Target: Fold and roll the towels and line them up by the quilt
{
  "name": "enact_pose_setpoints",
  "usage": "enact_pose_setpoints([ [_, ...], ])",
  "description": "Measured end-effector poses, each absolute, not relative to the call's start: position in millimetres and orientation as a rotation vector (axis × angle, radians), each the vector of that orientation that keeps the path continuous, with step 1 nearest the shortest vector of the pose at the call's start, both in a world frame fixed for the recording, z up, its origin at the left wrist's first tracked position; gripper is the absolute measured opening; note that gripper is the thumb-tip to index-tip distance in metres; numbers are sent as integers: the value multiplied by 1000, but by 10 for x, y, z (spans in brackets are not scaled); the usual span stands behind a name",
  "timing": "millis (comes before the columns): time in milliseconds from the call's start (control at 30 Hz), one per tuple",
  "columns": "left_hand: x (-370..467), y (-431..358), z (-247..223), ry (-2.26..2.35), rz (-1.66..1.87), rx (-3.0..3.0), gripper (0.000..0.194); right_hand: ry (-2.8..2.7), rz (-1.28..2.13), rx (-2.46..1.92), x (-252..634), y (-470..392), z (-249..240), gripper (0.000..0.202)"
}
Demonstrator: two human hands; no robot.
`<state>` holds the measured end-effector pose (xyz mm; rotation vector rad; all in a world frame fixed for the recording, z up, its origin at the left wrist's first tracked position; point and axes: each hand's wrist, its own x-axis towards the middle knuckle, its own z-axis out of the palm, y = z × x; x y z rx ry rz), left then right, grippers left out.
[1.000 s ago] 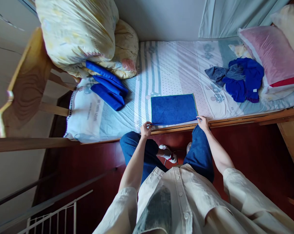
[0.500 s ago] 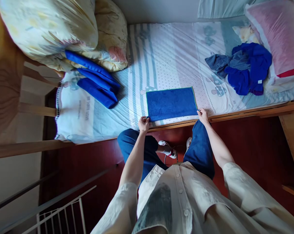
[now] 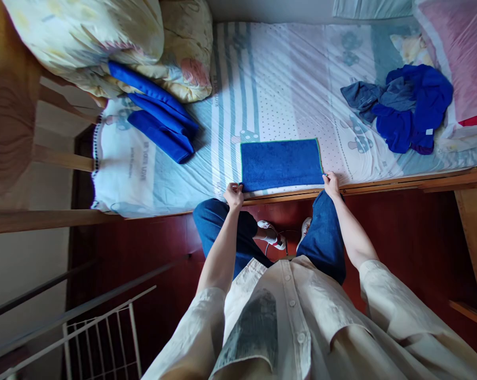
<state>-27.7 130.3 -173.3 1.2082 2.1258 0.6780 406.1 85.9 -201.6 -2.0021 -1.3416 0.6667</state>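
Note:
A blue towel (image 3: 281,163) with a thin green edge lies flat as a rectangle at the near side of the bed (image 3: 286,95). Its near left corner is pinched by my left hand (image 3: 234,196), fingers closed. My right hand (image 3: 331,184) grips the near right corner in the same way. Both hands are close to the bed's front edge. To the left lie several folded blue cloths (image 3: 163,124), stacked loosely against the bedding. On the right is a crumpled pile of blue and grey-blue cloths (image 3: 412,108).
A puffy yellow patterned quilt (image 3: 99,37) fills the back left of the bed. At the far right rests a pink pillow (image 3: 456,58). A wooden rail (image 3: 381,184) runs along the bed's front. Below left stands a white wire rack (image 3: 104,338) over the red floor (image 3: 400,237).
The camera view has shifted slightly, so the bed appears a little higher and further right. Both hands keep hold of the towel's near corners, and the towel lies much as before.

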Motion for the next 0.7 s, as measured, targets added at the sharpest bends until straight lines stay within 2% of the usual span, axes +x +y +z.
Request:
enact_pose_setpoints([
  [233, -204, 1324, -1744, 2145, 677, 1156, 9, -1311, 638, -2040, 4001, 869, -1980, 24],
  [500, -164, 1435, -1857, 2195, 598, 1113, 20, -1225, 656, -2086, 4004, 940, -2061, 22],
  [700, -189, 1464, -1899, 2195, 571, 1087, 16, -1196, 672, -2100, 4040, 965, -2133, 20],
])
